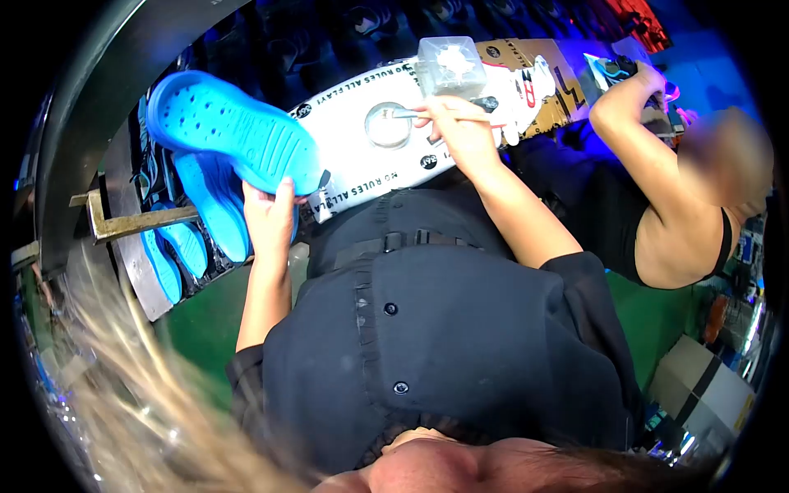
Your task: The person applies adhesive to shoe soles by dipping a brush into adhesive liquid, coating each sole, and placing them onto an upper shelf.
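Note:
My left hand (271, 218) grips the heel end of a bright blue shoe sole (234, 127), thumb on top. The sole is tilted up, with holes in its wide end and ridges nearer my hand. My right hand (462, 138) is closed around a thin-handled brush (403, 113). The brush tip is over a small round dish (389, 141) with whitish contents; whether it touches them I cannot tell. Beneath the dish lies a white printed sheet (345, 148) along the bench.
More blue soles (215, 205) lie at the left by a metal bracket (148, 222). A clear plastic box (450, 66) stands behind the dish, with brown cardboard (546, 90) to its right. Another person (678, 205) works at the right. Dark shoe-like shapes line the back.

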Tool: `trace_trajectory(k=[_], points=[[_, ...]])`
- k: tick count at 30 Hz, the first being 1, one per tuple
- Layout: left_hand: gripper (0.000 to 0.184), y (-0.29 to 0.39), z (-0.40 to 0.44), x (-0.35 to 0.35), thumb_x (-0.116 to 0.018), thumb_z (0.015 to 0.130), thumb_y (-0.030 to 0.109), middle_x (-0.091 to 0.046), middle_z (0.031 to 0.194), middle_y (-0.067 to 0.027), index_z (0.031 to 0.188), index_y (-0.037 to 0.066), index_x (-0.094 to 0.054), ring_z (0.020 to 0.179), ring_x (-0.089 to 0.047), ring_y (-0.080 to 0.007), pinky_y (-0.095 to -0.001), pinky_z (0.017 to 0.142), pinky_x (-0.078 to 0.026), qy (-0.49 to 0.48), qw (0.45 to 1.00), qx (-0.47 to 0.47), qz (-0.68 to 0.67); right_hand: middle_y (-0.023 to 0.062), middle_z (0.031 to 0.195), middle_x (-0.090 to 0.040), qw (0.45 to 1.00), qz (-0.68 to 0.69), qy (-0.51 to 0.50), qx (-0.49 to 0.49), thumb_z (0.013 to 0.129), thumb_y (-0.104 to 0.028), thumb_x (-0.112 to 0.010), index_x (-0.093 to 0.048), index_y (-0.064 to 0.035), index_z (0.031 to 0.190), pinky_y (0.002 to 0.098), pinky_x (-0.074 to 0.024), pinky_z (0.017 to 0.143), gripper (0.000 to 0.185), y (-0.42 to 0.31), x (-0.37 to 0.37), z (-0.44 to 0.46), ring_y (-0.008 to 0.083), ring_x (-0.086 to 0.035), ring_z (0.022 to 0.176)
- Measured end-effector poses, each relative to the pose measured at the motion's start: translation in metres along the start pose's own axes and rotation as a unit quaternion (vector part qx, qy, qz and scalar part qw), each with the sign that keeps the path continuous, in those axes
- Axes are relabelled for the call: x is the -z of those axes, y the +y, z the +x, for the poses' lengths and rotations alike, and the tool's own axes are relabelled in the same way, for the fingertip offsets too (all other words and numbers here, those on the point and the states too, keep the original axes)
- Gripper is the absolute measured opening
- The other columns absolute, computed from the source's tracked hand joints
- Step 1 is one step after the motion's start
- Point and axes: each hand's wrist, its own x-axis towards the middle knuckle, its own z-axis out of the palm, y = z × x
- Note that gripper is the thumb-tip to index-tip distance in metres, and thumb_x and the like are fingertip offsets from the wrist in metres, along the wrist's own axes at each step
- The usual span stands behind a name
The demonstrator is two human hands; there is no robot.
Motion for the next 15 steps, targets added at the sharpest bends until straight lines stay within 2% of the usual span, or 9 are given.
trace_trajectory(k=[2,3,4,5,6,8,9,12,15], points=[[0.037,0.001,0.000,-0.004,-0.056,0.081,0.009,-0.058,0.088,-0.0123,0.112,-0.004,-0.040,0.066,-0.058,-0.0144,-0.0254,0.059,-0.050,0.014,0.999,-0.032,0.031,0.0093,0.075,-0.063,0.982,0.178,-0.012,-0.056,0.089,-0.017,-0.049,-0.063,0.0056,0.087,0.0193,-0.0423,0.056,0.026,-0.004,-0.004,-0.003,0.0091,-0.051,0.059],[0.038,0.001,0.000,-0.006,-0.056,0.081,0.010,-0.059,0.089,-0.0123,0.112,-0.004,-0.040,0.066,-0.058,-0.0141,-0.0254,0.059,-0.049,0.018,0.997,-0.057,0.054,0.0093,0.075,-0.063,0.982,0.181,-0.016,-0.052,0.089,-0.017,-0.049,-0.063,0.0056,0.087,0.0193,-0.0423,0.056,0.026,-0.008,-0.008,-0.005,0.0091,-0.051,0.059],[0.039,0.003,-0.001,-0.008,-0.057,0.080,0.010,-0.059,0.089,-0.0124,0.113,-0.004,-0.040,0.067,-0.058,-0.0138,-0.0254,0.059,-0.049,0.020,0.993,-0.080,0.078,0.0100,0.074,-0.063,0.983,0.176,-0.047,-0.018,0.089,-0.017,-0.049,-0.063,0.0058,0.087,0.0197,-0.0425,0.056,0.026,-0.014,-0.011,-0.009,0.0098,-0.053,0.059],[0.039,0.013,-0.001,-0.013,-0.059,0.079,0.011,-0.060,0.090,-0.0131,0.111,-0.004,-0.043,0.073,-0.060,-0.0161,-0.0268,0.066,-0.049,0.035,0.995,-0.051,0.076,0.0107,0.074,-0.063,0.982,0.171,-0.075,0.009,0.088,-0.017,-0.050,-0.062,0.0059,0.086,0.0201,-0.0427,0.055,0.026,-0.024,-0.014,-0.011,0.0105,-0.054,0.059],[0.039,0.012,-0.001,-0.012,-0.059,0.079,0.011,-0.060,0.090,-0.0131,0.111,-0.004,-0.043,0.073,-0.060,-0.0161,-0.0268,0.066,-0.049,0.035,0.995,-0.051,0.078,0.0107,0.074,-0.063,0.982,0.173,-0.076,0.008,0.088,-0.017,-0.050,-0.062,0.0059,0.086,0.0201,-0.0427,0.055,0.026,-0.031,-0.018,-0.016,0.0105,-0.054,0.059],[0.039,0.008,0.002,-0.010,-0.060,0.077,0.010,-0.060,0.092,-0.0132,0.109,-0.005,-0.045,0.080,-0.060,-0.0178,-0.0278,0.074,-0.047,0.032,0.976,-0.142,0.160,0.0062,0.070,-0.063,0.988,0.093,-0.101,0.075,0.087,-0.014,-0.052,-0.065,0.0020,0.085,0.0218,-0.0436,0.054,0.021,-0.045,-0.029,-0.023,0.0093,-0.057,0.062],[0.039,0.012,0.000,-0.017,-0.060,0.075,0.009,-0.061,0.093,-0.0128,0.108,-0.005,-0.046,0.085,-0.059,-0.0182,-0.0284,0.079,-0.045,0.039,0.983,-0.151,0.096,0.0065,0.067,-0.063,0.984,0.071,-0.085,0.143,0.084,-0.011,-0.057,-0.065,0.0022,0.083,0.0222,-0.0447,0.054,0.016,-0.049,-0.036,-0.024,0.0093,-0.057,0.059],[0.038,0.016,-0.003,-0.018,-0.060,0.073,0.005,-0.061,0.091,-0.0121,0.108,-0.006,-0.046,0.082,-0.059,-0.0165,-0.0273,0.076,-0.045,0.040,0.979,-0.166,0.111,0.0096,0.070,-0.063,0.978,0.023,-0.120,0.168,0.085,-0.011,-0.054,-0.064,0.0030,0.081,0.0247,-0.0467,0.057,0.018,-0.054,-0.041,-0.023,0.0145,-0.060,0.061],[0.037,0.017,-0.006,-0.018,-0.060,0.072,0.002,-0.061,0.088,-0.0114,0.106,-0.006,-0.046,0.079,-0.060,-0.0154,-0.0260,0.074,-0.046,0.037,0.975,-0.191,0.109,0.0083,0.068,-0.063,0.973,-0.014,-0.113,0.199,0.083,-0.010,-0.056,-0.064,0.0020,0.076,0.0268,-0.0471,0.057,0.016,-0.052,-0.047,-0.022,0.0168,-0.060,0.061]])
